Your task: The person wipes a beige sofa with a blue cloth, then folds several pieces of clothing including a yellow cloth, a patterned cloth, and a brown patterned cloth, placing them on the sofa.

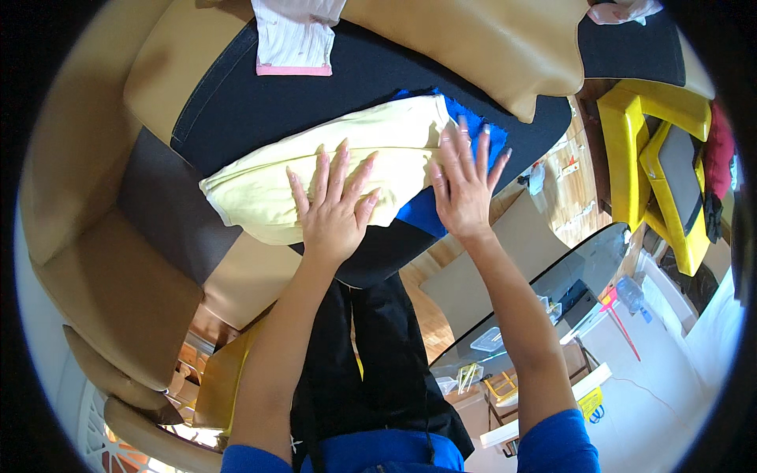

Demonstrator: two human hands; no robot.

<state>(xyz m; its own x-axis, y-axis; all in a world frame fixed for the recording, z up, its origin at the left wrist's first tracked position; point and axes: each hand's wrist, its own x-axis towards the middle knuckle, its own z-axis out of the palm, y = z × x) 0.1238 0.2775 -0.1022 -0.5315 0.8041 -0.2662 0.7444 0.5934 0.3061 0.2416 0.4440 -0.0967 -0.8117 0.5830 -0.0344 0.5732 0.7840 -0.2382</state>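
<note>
A pale yellow garment (378, 171) lies folded lengthwise on the black fabric seat (236, 130) of a sofa. My left hand (334, 213) rests flat on its lower middle, fingers spread. Over the garment's right end is my right hand (464, 189), fingers apart, partly on a blue cloth (423, 213). This blue cloth with a ragged edge shows from under the yellow garment on the right. Neither hand grips anything.
A white striped cloth with pink trim (295, 44) lies beyond the garment. Tan leather cushions (473, 47) line the back. To the right stand a yellow and grey chair (668, 177) and a dark glass-topped table (579, 260) holding clear containers.
</note>
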